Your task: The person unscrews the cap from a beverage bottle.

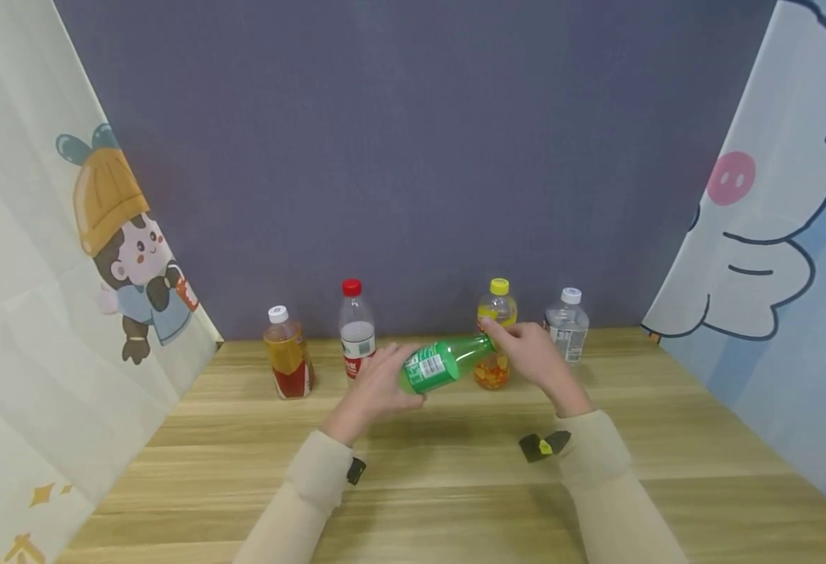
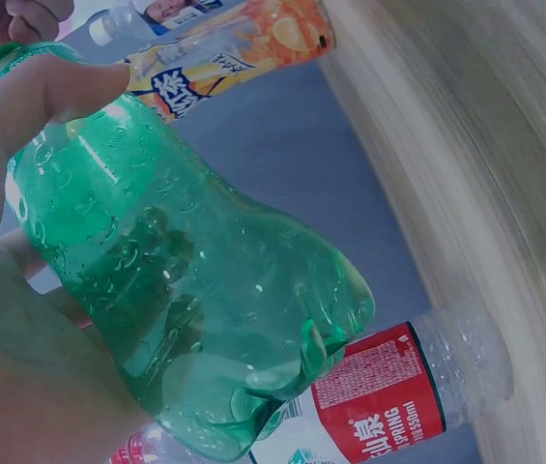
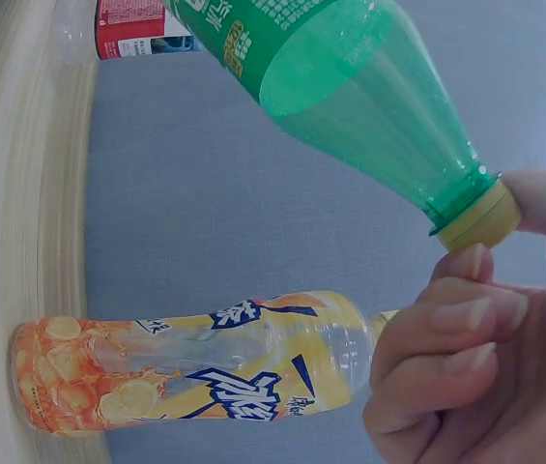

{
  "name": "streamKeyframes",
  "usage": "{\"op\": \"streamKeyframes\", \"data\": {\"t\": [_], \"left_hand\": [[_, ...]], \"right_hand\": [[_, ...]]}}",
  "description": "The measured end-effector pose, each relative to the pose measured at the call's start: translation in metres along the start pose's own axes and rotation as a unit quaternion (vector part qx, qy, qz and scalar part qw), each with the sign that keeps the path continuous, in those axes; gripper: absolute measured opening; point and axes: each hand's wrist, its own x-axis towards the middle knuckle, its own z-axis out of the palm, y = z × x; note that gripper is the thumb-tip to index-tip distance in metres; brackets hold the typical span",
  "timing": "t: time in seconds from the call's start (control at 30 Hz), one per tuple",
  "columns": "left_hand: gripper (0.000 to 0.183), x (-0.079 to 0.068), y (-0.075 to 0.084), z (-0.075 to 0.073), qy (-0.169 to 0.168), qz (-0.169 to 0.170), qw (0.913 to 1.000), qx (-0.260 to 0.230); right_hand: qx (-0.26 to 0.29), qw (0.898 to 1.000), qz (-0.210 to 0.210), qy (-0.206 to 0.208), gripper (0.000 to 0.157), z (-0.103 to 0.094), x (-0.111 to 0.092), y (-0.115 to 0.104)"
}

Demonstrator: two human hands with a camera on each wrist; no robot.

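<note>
A green plastic bottle [image 1: 435,366] with liquid inside is held tilted above the table, its neck up and to the right. My left hand [image 1: 383,381] grips it round the body near the base. At the neck, my right hand [image 1: 531,354] pinches the yellowish cap [image 3: 482,215] between thumb and fingers. The cap sits on the neck in the right wrist view. Behind the right hand stands a yellow-capped bottle [image 3: 195,362] with an orange fruit label, partly hidden in the head view. A red-capped clear bottle [image 1: 357,325] stands behind the left hand.
A white-capped bottle with amber and red colouring [image 1: 288,356] stands at the left of the row. To the right is a clear white-capped bottle [image 1: 569,323]. The wooden table [image 1: 448,486] ends at a dark backdrop [image 1: 420,157], with printed cloths at both sides.
</note>
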Motion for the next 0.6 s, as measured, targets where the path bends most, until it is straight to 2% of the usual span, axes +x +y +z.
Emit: {"op": "streamKeyframes", "data": {"t": [0.33, 0.6], "left_hand": [[0.085, -0.0021, 0.0027, -0.0047, -0.015, -0.008, 0.9995, -0.027], [0.085, -0.0024, 0.0012, -0.0037, -0.017, -0.015, 0.9992, -0.033]], "right_hand": [[0.002, 0.999, -0.042, -0.011, 0.056, -0.0012, -0.0019, 0.0032], [0.008, 0.997, -0.072, -0.030, 0.049, -0.0030, -0.0028, 0.0047]]}}
